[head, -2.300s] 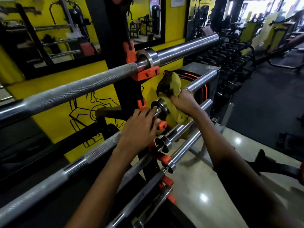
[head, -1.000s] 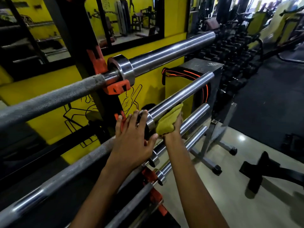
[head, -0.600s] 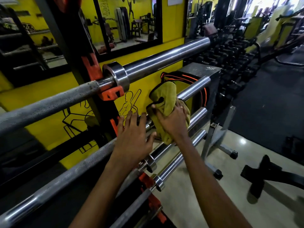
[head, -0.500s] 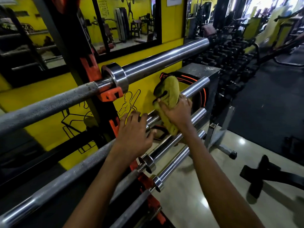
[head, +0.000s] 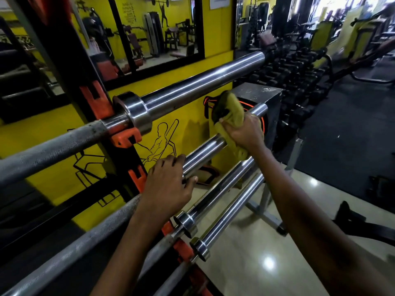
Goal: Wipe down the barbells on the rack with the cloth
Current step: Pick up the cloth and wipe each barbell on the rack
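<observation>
My right hand [head: 245, 133], gripping the cloth [head: 230, 107], has slid outward past frame centre; left hand [head: 166, 186] clasps the barbell sleeve [head: 203, 152] steady.

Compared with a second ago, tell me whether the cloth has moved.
Yes. The cloth, gripped by the right hand, has slid outward along the second barbell, away from the rack upright toward its free end.

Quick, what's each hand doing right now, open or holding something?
Left hand: closed around the second barbell, at its sleeve.
Right hand: closed on the yellow cloth, pressed against that same sleeve.
</observation>
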